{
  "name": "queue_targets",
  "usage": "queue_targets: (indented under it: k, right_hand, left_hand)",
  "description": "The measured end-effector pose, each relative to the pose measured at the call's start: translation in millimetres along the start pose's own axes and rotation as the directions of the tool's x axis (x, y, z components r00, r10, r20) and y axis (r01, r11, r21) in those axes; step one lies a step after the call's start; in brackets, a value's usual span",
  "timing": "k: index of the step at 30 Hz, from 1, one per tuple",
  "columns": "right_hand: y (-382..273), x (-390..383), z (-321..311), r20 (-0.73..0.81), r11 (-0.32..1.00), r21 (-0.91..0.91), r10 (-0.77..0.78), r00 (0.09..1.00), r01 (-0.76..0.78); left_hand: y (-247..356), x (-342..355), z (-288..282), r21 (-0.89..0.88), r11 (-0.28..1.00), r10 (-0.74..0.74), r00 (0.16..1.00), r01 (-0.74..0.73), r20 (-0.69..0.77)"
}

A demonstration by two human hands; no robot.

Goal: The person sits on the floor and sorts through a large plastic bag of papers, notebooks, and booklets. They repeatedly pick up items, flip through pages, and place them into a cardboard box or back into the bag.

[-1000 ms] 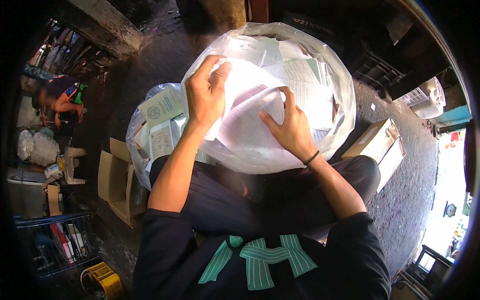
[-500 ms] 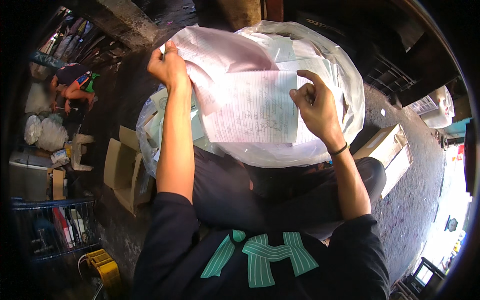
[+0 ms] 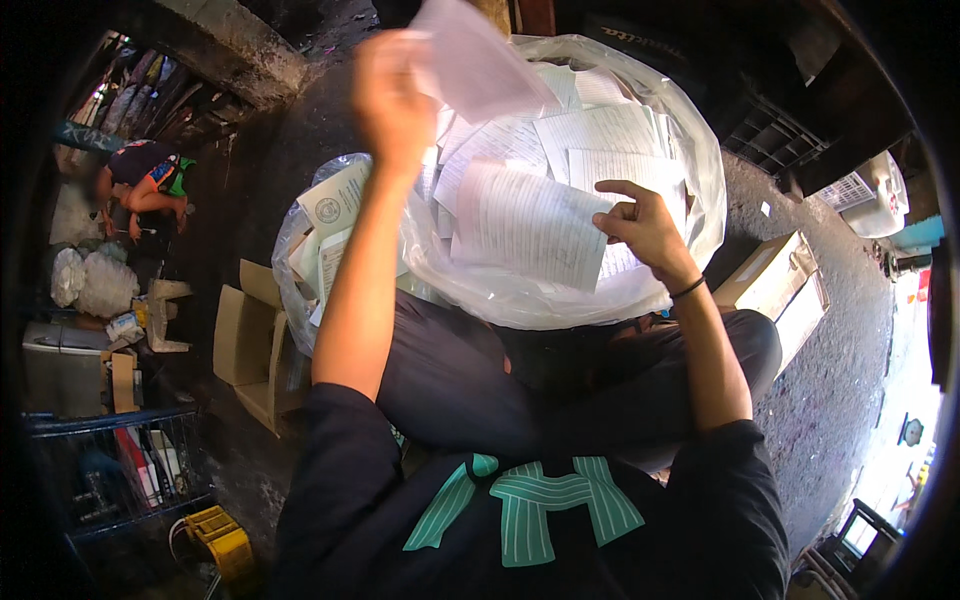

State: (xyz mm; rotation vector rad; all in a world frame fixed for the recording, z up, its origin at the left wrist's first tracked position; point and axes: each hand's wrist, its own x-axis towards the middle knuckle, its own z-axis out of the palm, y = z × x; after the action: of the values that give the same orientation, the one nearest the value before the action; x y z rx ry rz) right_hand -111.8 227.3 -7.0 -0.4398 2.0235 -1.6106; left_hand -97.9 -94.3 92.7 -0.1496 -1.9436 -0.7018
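Note:
My left hand [image 3: 395, 100], smeared by motion, is raised over the far left rim of a big clear plastic bag [image 3: 708, 150]. It grips a thin whitish sheet of paper [image 3: 480, 65] that hangs off to its right. Between thumb and fingers, my right hand [image 3: 645, 232] pinches the right edge of a lined, written-on sheet [image 3: 530, 222], the index finger stretched out above it. That sheet lies over many loose papers [image 3: 600, 130] filling the bag. A smaller plastic bag [image 3: 290, 220] with a pale green printed booklet [image 3: 333, 208] stands beside my left forearm.
An open cardboard box [image 3: 245, 335] sits left of my crossed legs, another carton [image 3: 765, 275] right of my knee. Further left are a blue wire basket [image 3: 120, 460] and a yellow plastic item [image 3: 220, 540]. Another person [image 3: 145, 180] crouches at the far left.
My left hand has swung up and away to the right with its sheet, which has parted from the lined one. My right hand and its sheet have lowered slightly over the pile.

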Motion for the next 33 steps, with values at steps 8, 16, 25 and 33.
queue_targets:
  k: [8, 16, 25, 33]
  right_hand:
    - [-24.8, -13.4, 12.0, -0.102, 0.695, 0.715, 0.218, 0.97, -0.081]
    - [-14.9, -2.3, 32.5, -0.142, 0.891, 0.369, -0.228, 0.963, 0.265]
    - [-28.5, -26.8, 64.2, -0.254, 0.932, 0.033, -0.343, 0.905, 0.362]
    - [-13.7, -11.4, 75.6, -0.512, 0.936, -0.044, -0.321, 0.797, 0.349]
  left_hand:
    - [89.9, -69.6, 4.6, -0.155, 0.987, 0.102, 0.62, 0.032, 0.778]
    - [118.3, -98.8, 17.1, 0.104, 0.956, 0.167, 0.803, -0.273, 0.573]
    - [65.0, -63.0, -25.2, 0.015, 0.899, -0.412, 0.834, 0.438, 0.366]
    - [71.9, -70.0, -33.6, -0.127, 0.87, -0.388, 0.821, 0.476, 0.418]
